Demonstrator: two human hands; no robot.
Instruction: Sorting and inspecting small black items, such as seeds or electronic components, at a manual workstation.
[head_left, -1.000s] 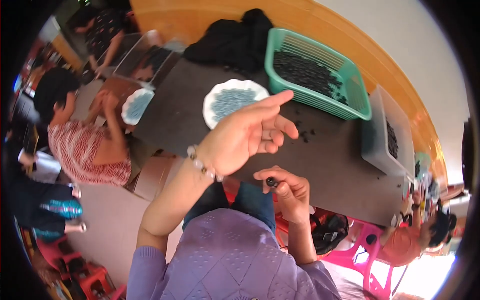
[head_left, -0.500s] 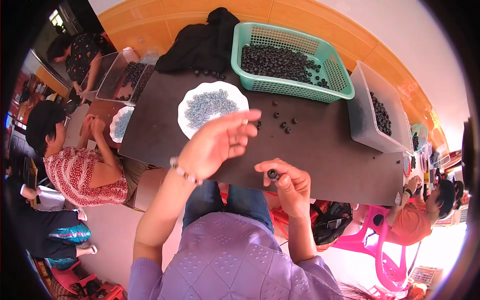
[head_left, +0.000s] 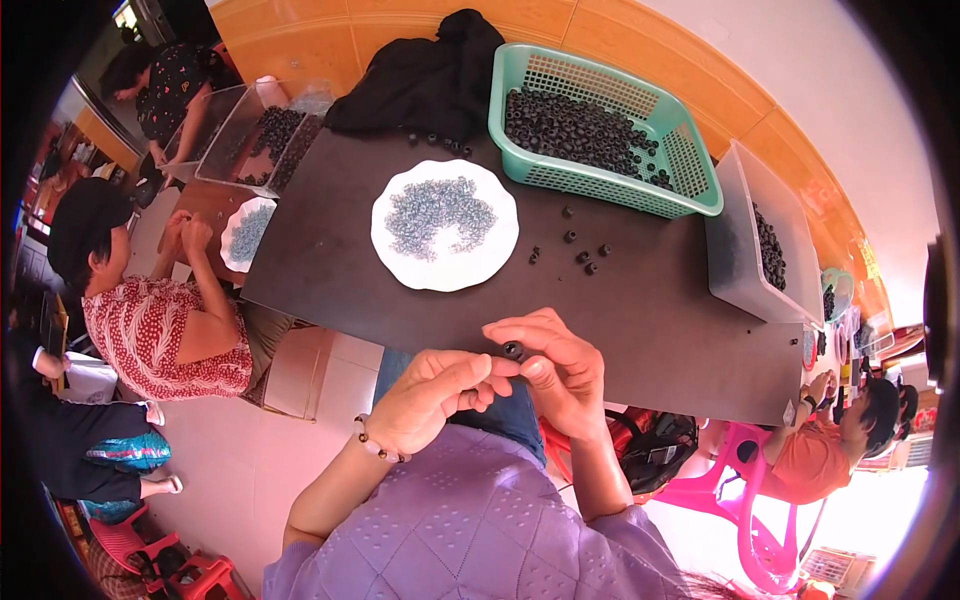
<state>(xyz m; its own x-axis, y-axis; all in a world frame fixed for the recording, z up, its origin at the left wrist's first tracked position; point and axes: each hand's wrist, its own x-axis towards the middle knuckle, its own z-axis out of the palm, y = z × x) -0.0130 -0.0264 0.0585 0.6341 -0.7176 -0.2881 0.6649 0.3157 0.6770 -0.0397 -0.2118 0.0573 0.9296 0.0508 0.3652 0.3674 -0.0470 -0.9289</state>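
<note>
Near the table's front edge, my right hand [head_left: 565, 375] pinches a small black ring-like piece [head_left: 514, 351] between thumb and fingers, its hole showing. My left hand [head_left: 425, 400], with a bead bracelet [head_left: 378, 445] on the wrist, is right beside it. Its thumb and forefinger are pressed together, their tips close to the black piece; whatever lies between them is too small to make out. Beyond my hands stands a white scalloped plate [head_left: 440, 281] with many small, clear bluish pieces [head_left: 430, 210] spread on it.
Several loose black pieces [head_left: 583, 257] lie right of the plate. A green basket [head_left: 610, 180] and a clear bin [head_left: 745, 270] hold more. Black cloth [head_left: 410, 85] lies at the back. People [head_left: 165, 330] sit at both sides; a pink chair [head_left: 740, 490] stands at right.
My left hand has come down from beside the plate to my right hand, its fingers closing into a pinch. My right hand keeps the black piece and has shifted slightly left.
</note>
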